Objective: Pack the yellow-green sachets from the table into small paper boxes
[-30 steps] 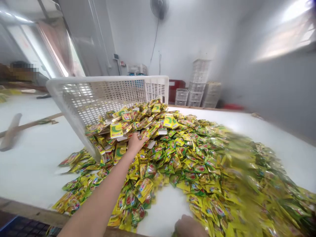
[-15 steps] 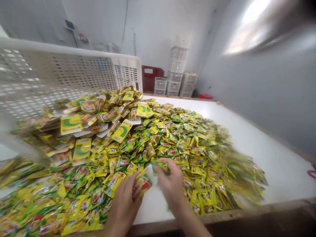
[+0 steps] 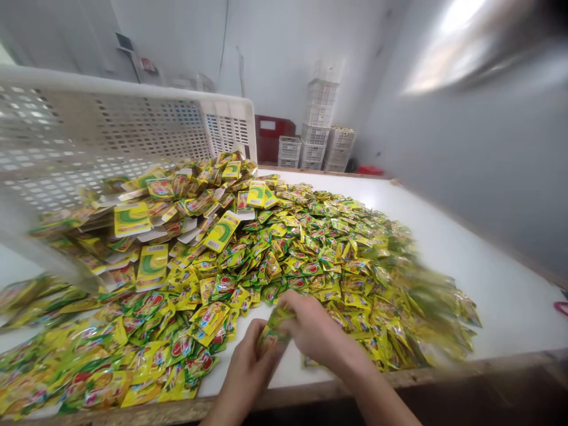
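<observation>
My left hand (image 3: pixel 249 362) is closed around a small printed carton (image 3: pixel 267 341), partly hidden by the fingers. My right hand (image 3: pixel 308 325) pinches a green and yellow sachet (image 3: pixel 279 316) right at the carton's upper end. How far the sachet is inside the carton, I cannot tell. Both hands are close together over the white table near its front edge. Loose sachets (image 3: pixel 310 260) spread in a broad heap beyond and to the right of them, and more sachets (image 3: pixel 146 367) lie to the left. Flat yellow cartons (image 3: pixel 222 232) are piled behind, at the left.
A white slotted plastic crate (image 3: pixel 228 127) lies tipped at the left, with cartons spilling from its mouth. Stacked crates (image 3: pixel 314 136) stand by the back wall beside a dark red object (image 3: pixel 273 142). The table's wooden edge (image 3: pixel 310 391) runs just below my hands.
My right hand has brought the sachet to the carton, where a white opening showed before. Its wrist has turned over towards the left hand. The left hand has shifted slightly right and down.
</observation>
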Tool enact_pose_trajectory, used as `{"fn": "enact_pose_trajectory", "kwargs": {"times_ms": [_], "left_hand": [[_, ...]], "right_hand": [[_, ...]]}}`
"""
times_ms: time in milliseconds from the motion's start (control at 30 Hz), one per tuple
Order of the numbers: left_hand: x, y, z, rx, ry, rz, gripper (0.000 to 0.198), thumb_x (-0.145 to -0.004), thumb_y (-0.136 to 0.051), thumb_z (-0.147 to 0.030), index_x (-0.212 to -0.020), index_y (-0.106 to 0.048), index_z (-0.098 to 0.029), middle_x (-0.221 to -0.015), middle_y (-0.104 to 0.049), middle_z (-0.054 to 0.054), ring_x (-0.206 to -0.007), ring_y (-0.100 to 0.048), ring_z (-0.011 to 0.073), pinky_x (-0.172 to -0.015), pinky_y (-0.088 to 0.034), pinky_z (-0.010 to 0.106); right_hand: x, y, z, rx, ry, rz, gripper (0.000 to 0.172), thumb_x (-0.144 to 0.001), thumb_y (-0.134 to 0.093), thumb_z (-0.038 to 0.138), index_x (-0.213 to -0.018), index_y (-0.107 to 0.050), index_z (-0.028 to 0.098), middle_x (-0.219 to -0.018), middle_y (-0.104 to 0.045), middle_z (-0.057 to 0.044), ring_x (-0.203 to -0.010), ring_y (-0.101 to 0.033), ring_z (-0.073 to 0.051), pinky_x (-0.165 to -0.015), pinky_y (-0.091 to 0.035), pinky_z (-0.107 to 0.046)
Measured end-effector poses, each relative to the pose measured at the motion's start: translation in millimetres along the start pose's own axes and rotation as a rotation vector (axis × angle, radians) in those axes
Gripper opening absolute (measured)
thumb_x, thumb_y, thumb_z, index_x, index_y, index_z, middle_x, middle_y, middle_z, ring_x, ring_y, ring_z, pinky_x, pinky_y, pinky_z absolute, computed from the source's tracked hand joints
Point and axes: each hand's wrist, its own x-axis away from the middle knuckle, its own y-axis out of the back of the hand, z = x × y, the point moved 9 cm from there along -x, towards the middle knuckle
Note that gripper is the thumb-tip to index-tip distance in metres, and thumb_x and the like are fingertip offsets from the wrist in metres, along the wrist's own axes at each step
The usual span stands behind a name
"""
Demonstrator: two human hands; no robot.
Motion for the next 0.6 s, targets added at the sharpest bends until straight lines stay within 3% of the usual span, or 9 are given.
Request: {"fn": "enact_pose_trajectory", "kwargs": {"times_ms": [67, 133, 267, 367, 433, 500, 600], "left_hand": [[-1.0, -2.8, -2.6, 0.237, 0.026, 0.064, 0.023, -0.083, -0.064, -0.040, -0.094, -0.057, -0.022, -0.085, -0.067, 0.001, -0.079, -0.062, 0.0188, -0.068, -0.048, 0.026], [-1.0, -0.4, -2.9, 0.356, 0.029, 0.065, 0.026, -0.080, -0.069, -0.036, -0.099, -0.058, -0.022, -0.091, -0.068, 0.001, -0.086, -0.063, 0.0190, -0.074, -0.049, 0.026], [1.3, 4.6, 1.8, 0.372, 0.050, 0.053, 0.039, -0.076, -0.074, -0.030, -0.112, -0.061, -0.024, -0.114, -0.068, 0.003, -0.111, -0.059, 0.0233, -0.095, -0.047, 0.031], [3.8, 4.4, 3.5, 0.330, 0.073, 0.075, 0.044, -0.075, -0.074, -0.034, -0.117, -0.063, -0.023, -0.122, -0.067, 0.004, -0.118, -0.056, 0.0259, -0.103, -0.043, 0.036], [5.9, 7.1, 8.5, 0.334, 0.136, 0.045, 0.043, -0.080, -0.066, -0.043, -0.117, -0.065, -0.023, -0.125, -0.066, 0.005, -0.121, -0.055, 0.0262, -0.106, -0.041, 0.039], [8.8, 11.1, 14.1, 0.383, 0.220, -0.001, 0.044, -0.085, -0.057, -0.051, -0.115, -0.068, -0.021, -0.123, -0.067, 0.006, -0.122, -0.055, 0.0256, -0.105, -0.042, 0.039], [10.7, 11.3, 10.0, 0.464, 0.286, 0.048, 0.042, -0.085, -0.058, -0.049, -0.110, -0.071, -0.018, -0.113, -0.071, 0.008, -0.112, -0.061, 0.0250, -0.100, -0.046, 0.037]], "right_hand": [[-1.4, 2.7, -0.8, 0.010, 0.016, -0.128, 0.014, -0.077, -0.065, 0.010, -0.084, -0.064, 0.022, -0.075, -0.060, 0.002, -0.071, -0.053, -0.014, -0.063, -0.038, -0.023], [-2.4, -4.4, 5.4, 0.059, 0.115, -0.151, 0.011, -0.077, -0.069, 0.011, -0.075, -0.067, 0.021, -0.082, -0.060, 0.000, -0.081, -0.053, -0.016, -0.073, -0.040, -0.025], [2.4, -22.2, 14.7, 0.086, 0.262, 0.010, 0.020, -0.085, -0.064, 0.017, -0.067, -0.071, 0.022, -0.108, -0.061, -0.004, -0.109, -0.047, -0.021, -0.093, -0.040, -0.034], [9.7, -22.6, 9.0, -0.052, 0.240, 0.063, 0.026, -0.092, -0.055, 0.021, -0.073, -0.073, 0.023, -0.112, -0.061, -0.004, -0.112, -0.048, -0.021, -0.098, -0.040, -0.036], [13.6, -11.4, -7.3, -0.237, 0.136, -0.100, 0.020, -0.092, -0.054, 0.024, -0.087, -0.074, 0.023, -0.107, -0.063, -0.006, -0.103, -0.054, -0.020, -0.093, -0.045, -0.035], [20.1, -12.8, -34.3, -0.490, -0.045, -0.237, 0.018, -0.088, -0.060, 0.031, -0.099, -0.071, 0.022, -0.092, -0.064, -0.006, -0.080, -0.058, -0.017, -0.071, -0.051, -0.029], [28.4, -46.0, -59.9, -0.834, -0.281, -0.177, 0.028, -0.079, -0.068, 0.040, -0.096, -0.070, 0.018, -0.071, -0.059, -0.001, -0.049, -0.044, -0.008, -0.041, -0.038, -0.019]]}}
